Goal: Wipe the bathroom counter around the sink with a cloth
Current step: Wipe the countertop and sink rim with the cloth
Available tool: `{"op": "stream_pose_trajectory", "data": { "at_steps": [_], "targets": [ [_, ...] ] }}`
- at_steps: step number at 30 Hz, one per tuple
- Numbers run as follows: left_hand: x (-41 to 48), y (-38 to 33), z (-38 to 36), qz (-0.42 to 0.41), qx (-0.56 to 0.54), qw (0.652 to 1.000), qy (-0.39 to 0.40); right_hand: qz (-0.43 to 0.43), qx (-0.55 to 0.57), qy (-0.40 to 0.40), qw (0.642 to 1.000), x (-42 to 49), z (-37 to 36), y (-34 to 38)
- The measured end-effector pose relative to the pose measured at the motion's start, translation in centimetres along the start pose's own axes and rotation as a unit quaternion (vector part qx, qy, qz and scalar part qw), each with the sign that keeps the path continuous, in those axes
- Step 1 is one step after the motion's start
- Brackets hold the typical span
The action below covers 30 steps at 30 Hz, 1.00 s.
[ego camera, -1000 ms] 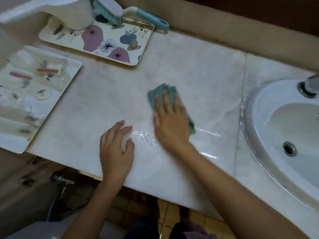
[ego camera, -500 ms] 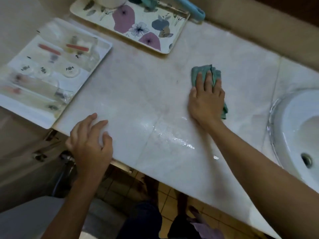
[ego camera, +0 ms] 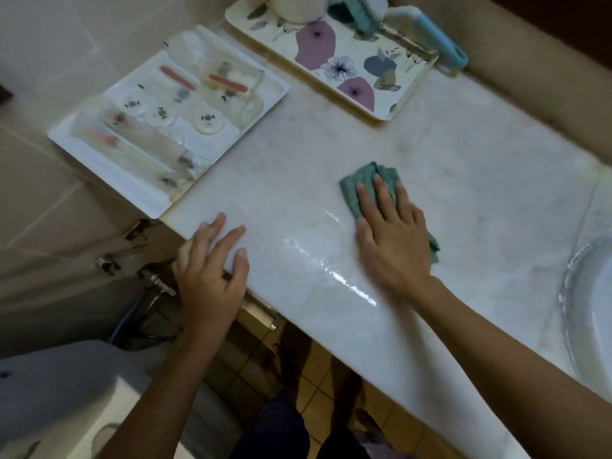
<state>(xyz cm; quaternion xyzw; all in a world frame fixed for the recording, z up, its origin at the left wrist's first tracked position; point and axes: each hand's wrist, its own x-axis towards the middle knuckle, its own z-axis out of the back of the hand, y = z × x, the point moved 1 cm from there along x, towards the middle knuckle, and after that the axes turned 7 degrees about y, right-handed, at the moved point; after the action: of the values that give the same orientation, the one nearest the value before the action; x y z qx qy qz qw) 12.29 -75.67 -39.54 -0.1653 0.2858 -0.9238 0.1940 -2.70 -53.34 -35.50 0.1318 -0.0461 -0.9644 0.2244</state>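
Note:
A crumpled green cloth point(ego camera: 361, 180) lies on the pale marble counter point(ego camera: 480, 200), left of the white sink point(ego camera: 592, 313) at the right edge. My right hand point(ego camera: 390, 236) presses flat on the cloth with straight fingers and covers most of it. My left hand point(ego camera: 212, 270) rests on the counter's front left corner, fingers spread and relaxed, holding nothing. A wet, shiny streak point(ego camera: 331, 270) runs across the counter between my hands.
A floral tray point(ego camera: 347, 84) with a white jug and a blue-handled brush point(ego camera: 427, 31) stands at the back. A white tray of toiletries point(ego camera: 132, 190) overhangs the counter's left end. Pipes and a tiled floor show below the front edge.
My right hand has slid the cloth across the counter, away from the sink. My left hand has shifted toward the front left corner. The camera has swung left, so less of the sink shows.

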Motion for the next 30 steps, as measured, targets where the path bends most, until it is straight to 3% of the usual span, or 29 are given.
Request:
{"op": "stream_pose_trajectory", "data": {
  "at_steps": [2, 4, 8, 12, 14, 16, 19, 22, 24, 27, 30],
  "targets": [
    [-0.1, -0.2, 0.5, 0.021, -0.032, 0.999, 0.019, -0.056, 0.011, -0.013, 0.998, 4.5, 0.3, 3.2],
    [-0.2, -0.2, 1.0, 0.039, -0.061, 0.997, 0.025, -0.058, 0.026, -0.002, 0.998, 7.6, 0.2, 7.0],
    [-0.2, 0.0, 0.9, 0.055, -0.065, 0.996, 0.026, 0.061, 0.010, 0.017, 0.998, 5.1, -1.7, 13.0],
    [-0.3, -0.7, 0.6, 0.103, -0.064, 0.993, 0.008, 0.214, -0.047, 0.043, 0.975, -5.8, -3.1, 9.3],
    [-0.2, -1.0, 0.6, 0.123, -0.075, 0.989, 0.016, 0.228, -0.068, 0.057, 0.970, -10.6, -3.3, 3.6],
    [-0.1, -1.5, 0.8, 0.131, -0.095, 0.987, 0.021, 0.161, -0.065, 0.040, 0.984, -13.9, -2.8, -3.2],
    [-0.2, -2.7, 1.1, 0.144, -0.091, 0.985, 0.026, -0.072, -0.014, 0.020, 0.997, -16.0, -1.8, -11.6],
    [-0.1, -4.4, 0.8, 0.142, -0.067, 0.987, 0.038, -0.298, 0.063, -0.014, 0.953, -14.9, -1.7, -12.3],
    [0.4, -5.7, 0.4, 0.095, -0.063, 0.993, 0.042, -0.349, 0.087, -0.036, 0.932, -13.7, -2.2, -8.5],
    [2.1, -7.5, -1.0, 0.011, -0.082, 0.993, 0.082, -0.222, 0.046, -0.034, 0.973, -12.9, -3.3, -0.6],
    [3.7, -8.4, -2.6, 0.021, -0.016, 0.991, 0.131, -0.048, 0.031, 0.001, 0.998, -9.6, -3.3, 2.2]
  ]
}}
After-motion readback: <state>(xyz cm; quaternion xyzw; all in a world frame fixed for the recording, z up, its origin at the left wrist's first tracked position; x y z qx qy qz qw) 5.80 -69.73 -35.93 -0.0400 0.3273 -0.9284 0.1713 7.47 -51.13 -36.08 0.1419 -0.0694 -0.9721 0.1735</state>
